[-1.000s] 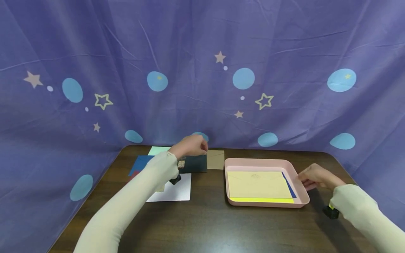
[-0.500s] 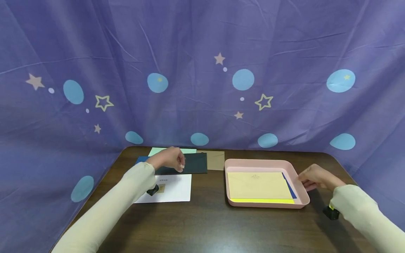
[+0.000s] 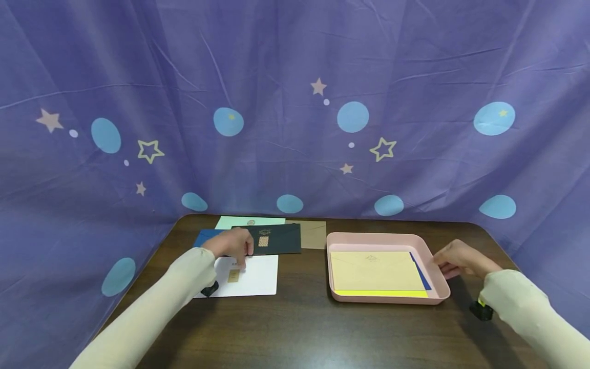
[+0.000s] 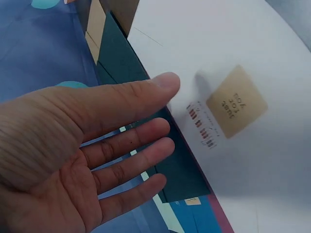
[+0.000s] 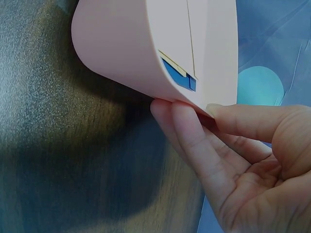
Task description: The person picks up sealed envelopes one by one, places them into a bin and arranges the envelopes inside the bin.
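Note:
My left hand (image 3: 234, 246) hovers over the white envelope (image 3: 260, 279), near its upper part. In the left wrist view the thumb and fingers stand apart with nothing between them, the thumb overlapping the white envelope (image 4: 277, 160). That envelope bears a tan label (image 4: 237, 102) reading "just for you". Behind it lies a dark green envelope (image 3: 282, 238) with a patterned gold sticker. At the right, my right hand (image 3: 462, 258) pinches the rim of a pink tray (image 3: 373, 237) between thumb and fingers. Inside the tray lie a cream envelope (image 3: 378, 271), a yellow one (image 3: 382, 293) and a dark blue one (image 3: 425, 279).
A mint green envelope (image 3: 272, 221), a brown envelope (image 3: 314, 236) and a blue envelope (image 3: 203, 237) lie at the back left of the dark wooden table (image 3: 304, 328). A purple curtain (image 3: 286, 92) with stars and dots hangs behind the table.
My left hand has moved left and nearer to me, from over the dark green envelope to over the white one. My right hand stays at the tray's rim.

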Demonstrator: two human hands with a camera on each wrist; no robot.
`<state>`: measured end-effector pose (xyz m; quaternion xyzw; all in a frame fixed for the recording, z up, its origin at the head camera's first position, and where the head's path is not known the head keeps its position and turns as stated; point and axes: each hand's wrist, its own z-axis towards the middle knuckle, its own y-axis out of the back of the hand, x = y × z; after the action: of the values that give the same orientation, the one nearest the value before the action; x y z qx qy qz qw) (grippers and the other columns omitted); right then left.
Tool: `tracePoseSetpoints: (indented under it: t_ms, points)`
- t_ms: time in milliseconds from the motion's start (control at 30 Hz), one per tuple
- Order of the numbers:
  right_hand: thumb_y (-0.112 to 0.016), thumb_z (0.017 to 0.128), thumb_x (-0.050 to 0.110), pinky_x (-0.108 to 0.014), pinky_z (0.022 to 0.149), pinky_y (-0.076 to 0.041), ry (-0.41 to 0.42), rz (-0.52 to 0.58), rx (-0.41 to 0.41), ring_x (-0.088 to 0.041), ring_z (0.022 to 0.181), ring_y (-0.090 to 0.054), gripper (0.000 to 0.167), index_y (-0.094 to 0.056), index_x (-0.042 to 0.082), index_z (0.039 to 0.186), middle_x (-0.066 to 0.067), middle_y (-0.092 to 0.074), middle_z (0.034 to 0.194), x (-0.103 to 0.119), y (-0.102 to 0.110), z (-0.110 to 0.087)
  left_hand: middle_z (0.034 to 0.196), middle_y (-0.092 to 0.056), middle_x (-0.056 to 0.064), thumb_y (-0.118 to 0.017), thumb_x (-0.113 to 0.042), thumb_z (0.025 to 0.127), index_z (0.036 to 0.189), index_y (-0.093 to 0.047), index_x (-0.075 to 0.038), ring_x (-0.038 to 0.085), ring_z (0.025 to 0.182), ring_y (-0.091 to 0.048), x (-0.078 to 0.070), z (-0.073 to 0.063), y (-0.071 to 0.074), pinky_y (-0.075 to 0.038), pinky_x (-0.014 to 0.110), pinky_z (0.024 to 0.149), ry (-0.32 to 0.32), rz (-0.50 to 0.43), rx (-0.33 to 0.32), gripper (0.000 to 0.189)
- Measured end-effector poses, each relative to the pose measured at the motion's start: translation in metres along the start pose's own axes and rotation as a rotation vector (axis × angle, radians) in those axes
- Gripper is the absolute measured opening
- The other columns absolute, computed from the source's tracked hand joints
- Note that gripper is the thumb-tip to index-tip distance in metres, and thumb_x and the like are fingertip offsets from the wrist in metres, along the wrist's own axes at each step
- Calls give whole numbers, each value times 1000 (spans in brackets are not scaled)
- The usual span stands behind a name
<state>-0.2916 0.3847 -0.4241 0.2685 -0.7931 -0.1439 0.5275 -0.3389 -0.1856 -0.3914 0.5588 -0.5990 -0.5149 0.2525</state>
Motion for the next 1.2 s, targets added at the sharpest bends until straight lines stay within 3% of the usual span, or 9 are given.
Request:
tracePoseSetpoints:
  t_ms: [167,533,733,1200]
  points:
    - [-62,91,3,-37,69,-63,-1,-4,-1,-15,70,-66,32,-62,-24,108,-4,-69,76,1,0,-1,92,-66,3,-93,-3,67,93,-72,-9,18,77,-53,5,-1,-4,-47,30,67,20,6,9,34]
    - [-62,90,3,-37,68,-63,-4,-7,-8,-15,70,-66,33,-62,-24,109,-5,-69,77,0,0,1,90,-61,1,-96,-6,63,95,-67,-9,19,79,-53,14,0,-8,-48,34,70,-1,145,-9,43]
    - [-62,90,3,-37,68,-63,-1,-1,-10,-15,69,-66,33,-62,-24,109,-4,-70,77,1,1,0,93,-60,3,-97,-7,63,97,-63,-9,19,80,-52,17,1,-10,-46,33,70,10,140,2,48]
    - [-61,91,2,-37,69,-63,0,-13,-7,-15,70,-67,33,-61,-25,110,-5,-71,79,1,1,1,77,-52,1,-95,-8,66,86,-60,-9,17,69,-44,25,2,-20,-36,32,63,-37,195,-24,40]
